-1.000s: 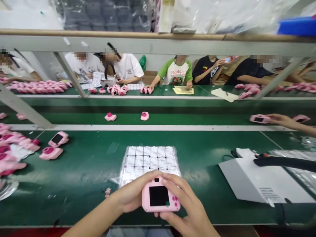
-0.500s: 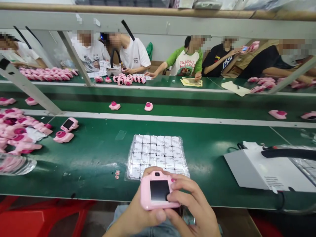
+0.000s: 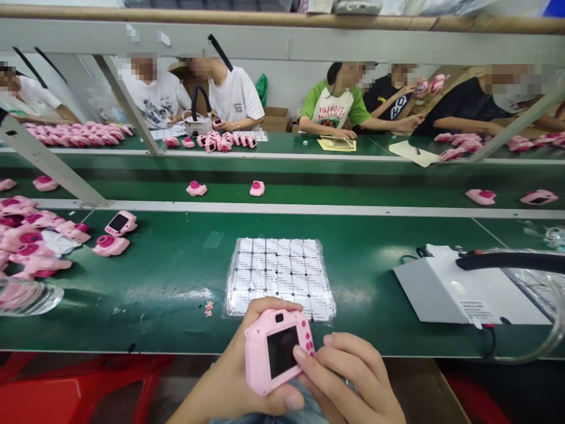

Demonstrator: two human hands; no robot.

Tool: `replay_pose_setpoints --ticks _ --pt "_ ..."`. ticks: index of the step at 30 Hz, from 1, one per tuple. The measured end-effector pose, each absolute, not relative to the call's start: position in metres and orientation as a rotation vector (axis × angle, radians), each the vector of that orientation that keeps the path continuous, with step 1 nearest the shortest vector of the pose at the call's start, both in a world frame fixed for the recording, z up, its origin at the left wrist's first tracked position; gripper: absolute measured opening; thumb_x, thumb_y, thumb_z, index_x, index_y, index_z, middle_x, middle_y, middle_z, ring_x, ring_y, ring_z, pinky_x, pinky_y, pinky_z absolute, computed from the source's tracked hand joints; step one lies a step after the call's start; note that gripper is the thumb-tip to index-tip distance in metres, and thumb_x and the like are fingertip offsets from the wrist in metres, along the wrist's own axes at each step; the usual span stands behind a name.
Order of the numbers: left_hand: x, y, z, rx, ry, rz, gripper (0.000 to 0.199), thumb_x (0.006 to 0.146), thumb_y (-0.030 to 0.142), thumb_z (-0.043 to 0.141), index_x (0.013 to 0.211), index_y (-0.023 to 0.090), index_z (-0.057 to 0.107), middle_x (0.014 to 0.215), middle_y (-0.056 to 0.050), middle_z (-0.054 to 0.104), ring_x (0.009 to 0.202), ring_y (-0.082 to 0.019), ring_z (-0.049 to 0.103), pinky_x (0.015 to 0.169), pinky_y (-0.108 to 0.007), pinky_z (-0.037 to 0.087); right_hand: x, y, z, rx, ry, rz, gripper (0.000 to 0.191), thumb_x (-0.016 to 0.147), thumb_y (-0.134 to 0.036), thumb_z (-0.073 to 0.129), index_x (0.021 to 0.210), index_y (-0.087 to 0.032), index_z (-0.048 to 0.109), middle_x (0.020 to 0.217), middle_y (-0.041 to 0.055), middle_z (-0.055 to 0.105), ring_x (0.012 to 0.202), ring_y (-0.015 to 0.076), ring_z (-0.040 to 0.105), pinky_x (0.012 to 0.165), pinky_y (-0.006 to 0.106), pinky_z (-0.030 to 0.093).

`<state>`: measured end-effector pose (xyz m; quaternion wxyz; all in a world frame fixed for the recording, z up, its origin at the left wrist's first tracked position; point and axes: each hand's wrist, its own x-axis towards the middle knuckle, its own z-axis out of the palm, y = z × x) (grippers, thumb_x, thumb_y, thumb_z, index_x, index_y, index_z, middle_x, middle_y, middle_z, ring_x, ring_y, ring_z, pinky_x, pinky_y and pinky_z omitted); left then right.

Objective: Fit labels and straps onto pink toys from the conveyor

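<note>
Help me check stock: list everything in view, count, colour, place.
Toy camera: one, pink, held
Camera pile: uncounted, pink, left
Loose cameras: two, pink, beside pile
Lane cameras: six, pink, middle
Far cameras: uncounted, pink, back
Gridded pack: one, white, centre
Boxy device: one, grey-white, right
Bench: one, green, near
Papers: uncounted, yellow, back
Chair: one, red, lower left
Workers: at least six, mixed shirts, opposite
Left hand: one, bare, holding camera
Right hand: one, bare, at camera

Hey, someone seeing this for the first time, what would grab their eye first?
Probably the pink camera at the lower middle, held in the left hand, with the right hand at its screen's right edge. Just beyond lies the plastic-wrapped sheet of white squares on the green bench. After that, perhaps the pink heap at far left.
</note>
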<state>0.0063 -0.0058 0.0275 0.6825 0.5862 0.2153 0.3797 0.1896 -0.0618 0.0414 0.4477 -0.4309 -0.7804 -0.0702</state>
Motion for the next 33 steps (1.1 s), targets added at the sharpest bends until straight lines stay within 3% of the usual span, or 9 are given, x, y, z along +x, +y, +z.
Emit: replay_pose_setpoints --ticks 7,11,16,20,23,29,33 --pt "0.007 -0.007 0.024 1.294 0.542 0.845 0.077 0.065 0.042 0.086 0.129 0.034 0.045 0.134 -0.008 0.046 0.109 -0.025 0.053 0.087 -0.033 0.048 0.188 -0.062 0.032 -1.001 -1.871 -0.093 0.02 0.088 -0.004 0.058 0.104 -0.01 0.068 0.081 0.0046 0.067 0.089 0.0176 0.057 0.075 0.03 0.055" --pt "0.004 -0.005 0.029 1.299 0.474 0.781 0.077 0.066 0.04 0.086 0.13 0.035 0.044 0.132 -0.007 0.047 0.109 -0.025 0.053 0.091 -0.036 0.046 0.186 -0.061 0.036 -1.002 -1.822 0.026 0.011 0.093 -0.011 0.055 0.091 -0.015 0.066 0.076 0.0024 0.061 0.082 0.015 0.059 0.072 0.028 0.055" --pt "0.002 -0.005 0.03 1.329 0.485 0.78 0.08 0.065 0.037 0.087 0.132 0.035 0.043 0.134 -0.008 0.046 0.113 -0.027 0.052 0.093 -0.037 0.046 0.188 -0.067 0.03 -1.055 -1.868 -0.147 0.024 0.091 -0.008 0.056 0.112 -0.012 0.066 0.087 0.0055 0.062 0.093 0.0176 0.058 0.082 0.03 0.054" --pt "0.003 -0.005 0.028 1.302 0.53 0.777 0.081 0.063 0.037 0.088 0.13 0.036 0.043 0.137 -0.007 0.044 0.113 -0.026 0.051 0.091 -0.036 0.046 0.192 -0.066 0.028 -1.016 -1.885 -0.096 0.022 0.089 -0.005 0.056 0.106 -0.013 0.068 0.084 0.0041 0.065 0.087 0.0171 0.058 0.077 0.029 0.054" --pt "0.004 -0.002 0.03 1.289 0.555 0.693 0.082 0.063 0.037 0.088 0.131 0.034 0.041 0.128 -0.008 0.049 0.109 -0.025 0.053 0.089 -0.036 0.045 0.194 -0.063 0.033 -1.023 -1.905 -0.014 0.02 0.088 -0.002 0.055 0.1 -0.013 0.066 0.084 0.0046 0.065 0.084 0.0164 0.058 0.073 0.029 0.055" --pt "0.007 0.002 0.032 1.443 0.576 0.656 0.065 0.071 0.027 0.078 0.126 0.03 0.044 0.12 -0.007 0.052 0.108 -0.026 0.054 0.092 -0.039 0.044 0.191 -0.06 0.035 -1.092 -1.96 0.04 0.015 0.094 -0.007 0.045 0.092 -0.014 0.059 0.086 0.0067 0.059 0.085 0.0166 0.054 0.072 0.03 0.052" --pt "0.007 0.002 0.033 1.516 0.588 0.602 0.061 0.07 0.022 0.073 0.123 0.029 0.044 0.115 -0.006 0.054 0.098 -0.023 0.057 0.084 -0.036 0.046 0.186 -0.062 0.034 -1.097 -1.953 0.001 0.016 0.094 -0.007 0.043 0.088 -0.013 0.056 0.087 0.0072 0.056 0.089 0.017 0.053 0.077 0.03 0.05"
